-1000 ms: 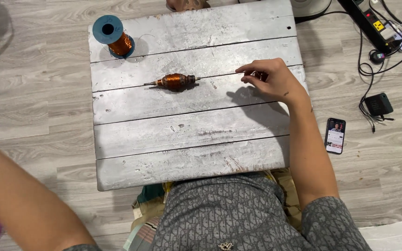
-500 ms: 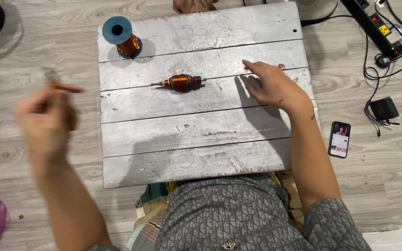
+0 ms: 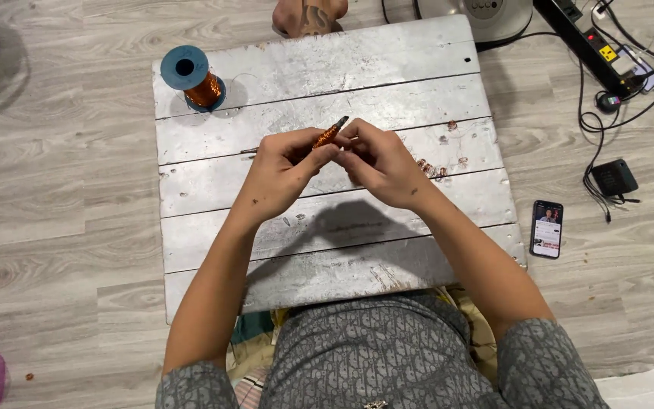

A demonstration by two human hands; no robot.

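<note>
Above the middle of the grey plank tabletop (image 3: 418, 98), the left hand (image 3: 281, 170) and right hand (image 3: 380, 163) meet, both pinching a small copper wire coil (image 3: 327, 135) between fingertips. Near the far left corner stands a blue-capped spool (image 3: 193, 76).

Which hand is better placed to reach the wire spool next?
Left, probably. The left hand is on the same side of the board as the wire spool, while the right hand would have to cross over.
</note>
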